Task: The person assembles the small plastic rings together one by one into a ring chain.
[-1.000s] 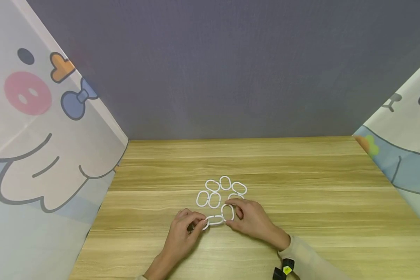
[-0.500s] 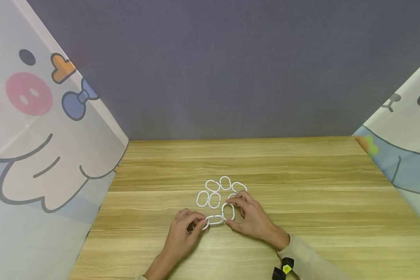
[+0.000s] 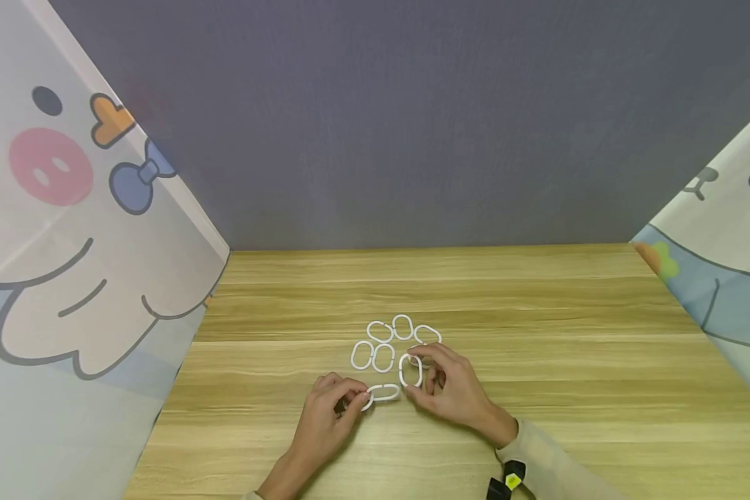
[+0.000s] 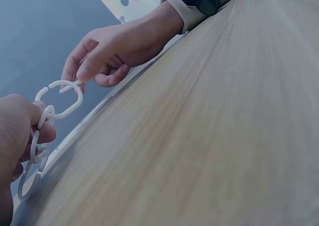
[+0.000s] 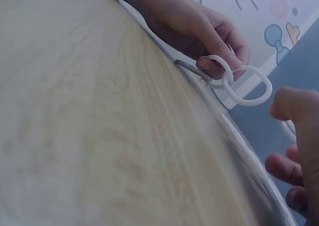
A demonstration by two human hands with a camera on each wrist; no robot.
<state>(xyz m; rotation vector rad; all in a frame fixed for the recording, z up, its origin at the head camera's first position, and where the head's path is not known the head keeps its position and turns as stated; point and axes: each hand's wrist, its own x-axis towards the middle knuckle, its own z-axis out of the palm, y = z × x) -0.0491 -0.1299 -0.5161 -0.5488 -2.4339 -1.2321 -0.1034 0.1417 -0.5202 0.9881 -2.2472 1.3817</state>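
Observation:
My left hand (image 3: 326, 413) pinches a short chain of white plastic oval links; its end link (image 3: 385, 398) sticks out to the right of the fingertips. More of the chain (image 4: 30, 186) hangs under that hand in the left wrist view. Between thumb and index finger, my right hand (image 3: 459, 392) holds a single white oval link (image 3: 401, 372) upright. A small gap separates it from the chain in the head view. In the right wrist view, most of this held link (image 5: 288, 130) is hidden behind the right hand.
Several loose white oval links (image 3: 353, 357) lie in a cluster on the wooden table (image 3: 256, 389) beyond the hands, one partly covered by the right fingers. A grey panel (image 3: 412, 139) stands at the back. Cartoon-printed panels (image 3: 181, 264) flank both sides.
My right hand has drawn its link slightly up and to the right, from touching the chain's end link to apart from it. The left hand has stayed still.

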